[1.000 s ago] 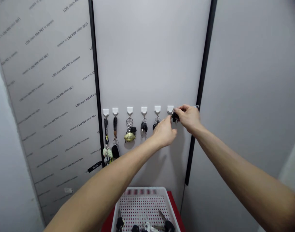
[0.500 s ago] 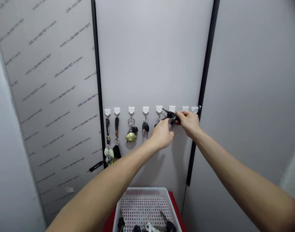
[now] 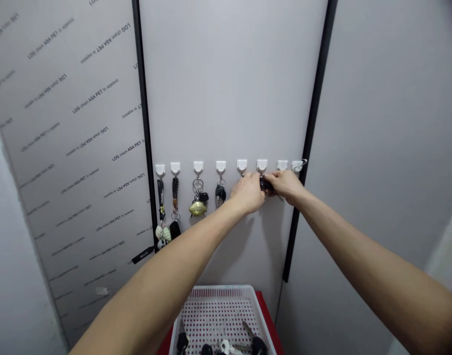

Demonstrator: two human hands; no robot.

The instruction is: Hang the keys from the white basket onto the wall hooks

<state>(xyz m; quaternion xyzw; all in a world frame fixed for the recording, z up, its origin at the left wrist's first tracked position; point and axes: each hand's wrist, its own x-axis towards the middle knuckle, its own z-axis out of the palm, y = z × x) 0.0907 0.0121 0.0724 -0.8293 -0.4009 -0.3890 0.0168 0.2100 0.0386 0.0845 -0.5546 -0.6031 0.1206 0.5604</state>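
Observation:
Both hands meet just below a white wall hook [image 3: 261, 165], sixth from the left. My right hand [image 3: 287, 185] pinches a bunch of dark keys [image 3: 265, 185], with one blade pointing down to the right. My left hand [image 3: 249, 192] is closed at the left side of the same keys; its fingertips are mostly hidden behind the back of the hand. It also covers whatever hangs from the hook [image 3: 242, 165] to its left. Further left hang black-headed keys [image 3: 220, 191], a keyring with a gold football-shaped charm [image 3: 198, 207], and two black straps [image 3: 175, 192] with keys and charms.
Two more hooks [image 3: 282, 165] sit to the right, near a black vertical strip [image 3: 310, 133]. Below, a white perforated basket [image 3: 253, 296] holds several loose keys [image 3: 257, 342] and rests on something red [image 3: 266, 315]. A printed panel [image 3: 81, 162] stands on the left.
The keys have swung from pointing up-left to hanging lower beneath the hook. My left hand has shifted up against them, and the hook above is now uncovered. The view has moved slightly.

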